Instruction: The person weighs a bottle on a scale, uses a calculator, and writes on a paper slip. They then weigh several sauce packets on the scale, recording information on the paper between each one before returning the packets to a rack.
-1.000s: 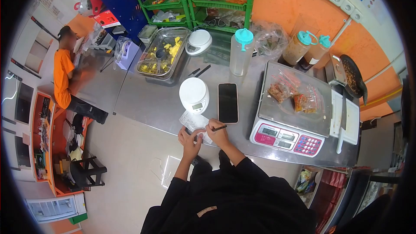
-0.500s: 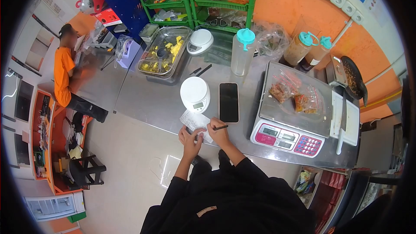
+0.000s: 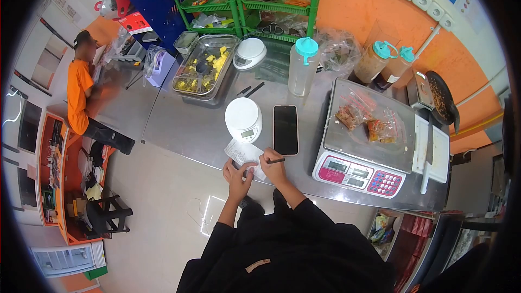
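Observation:
A small white sheet of paper (image 3: 242, 152) with handwriting lies at the table's front edge. My left hand (image 3: 237, 178) is closed on its lower side, thumb and fingers at the paper's edge. In my right hand (image 3: 273, 168) a black pen (image 3: 276, 160) is gripped, and that hand rests on the paper's right part; the pen's tip is hidden. Just beyond the paper stands a white round kitchen scale (image 3: 243, 119). To the right of it lies a phone (image 3: 285, 130) with a dark screen.
A large weighing scale (image 3: 360, 172) carries bagged food (image 3: 354, 116). Beside it, a knife (image 3: 429, 157) lies on a white board (image 3: 440, 149). Further back are a clear bottle (image 3: 303, 70), a tray of yellow pieces (image 3: 205, 68) and a second small scale (image 3: 250, 53). A person in orange (image 3: 79, 95) stands at left.
Almost nothing differs. The view has shifted very slightly, and both hands keep their places on the paper and the pen.

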Tool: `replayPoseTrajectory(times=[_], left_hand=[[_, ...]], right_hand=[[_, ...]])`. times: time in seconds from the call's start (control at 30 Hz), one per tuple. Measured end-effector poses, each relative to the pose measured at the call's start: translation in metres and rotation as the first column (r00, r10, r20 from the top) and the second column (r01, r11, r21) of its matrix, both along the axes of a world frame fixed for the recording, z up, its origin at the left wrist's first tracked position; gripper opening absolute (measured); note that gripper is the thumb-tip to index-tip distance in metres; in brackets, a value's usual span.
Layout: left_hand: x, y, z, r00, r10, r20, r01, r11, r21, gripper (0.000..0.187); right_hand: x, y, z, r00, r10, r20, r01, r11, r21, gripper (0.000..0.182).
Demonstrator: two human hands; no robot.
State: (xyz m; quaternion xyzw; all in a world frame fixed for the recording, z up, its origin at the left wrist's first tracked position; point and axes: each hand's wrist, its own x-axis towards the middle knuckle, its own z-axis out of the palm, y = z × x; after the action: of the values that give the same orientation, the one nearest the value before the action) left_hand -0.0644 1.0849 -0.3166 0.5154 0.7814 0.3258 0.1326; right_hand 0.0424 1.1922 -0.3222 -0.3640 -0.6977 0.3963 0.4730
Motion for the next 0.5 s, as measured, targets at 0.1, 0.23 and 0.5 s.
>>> replayPoseTrajectory(times=[0.1, 0.23, 0.5], left_hand=[[0.0, 0.0, -0.001, 1.0, -0.011, -0.012, 0.011, 1.0, 0.006, 0.022], [-0.006, -0.006, -0.006, 0.998, -0.043, -0.04, 0.044, 0.998, 0.041, 0.029], [-0.014, 0.009, 0.019, 0.981, 0.16, 0.109, -0.184, 0.948, 0.259, 0.051]], right_hand=[[-0.002, 0.003, -0.003, 0.999, -0.008, -0.05, 0.008, 1.0, -0.002, 0.024], [0.011, 0.002, 0.006, 0.977, 0.094, -0.194, -0.137, 0.965, -0.222, 0.035], [0.165, 0.03, 0.154, 0.827, -0.502, -0.254, 0.516, 0.857, -0.013, 0.023]])
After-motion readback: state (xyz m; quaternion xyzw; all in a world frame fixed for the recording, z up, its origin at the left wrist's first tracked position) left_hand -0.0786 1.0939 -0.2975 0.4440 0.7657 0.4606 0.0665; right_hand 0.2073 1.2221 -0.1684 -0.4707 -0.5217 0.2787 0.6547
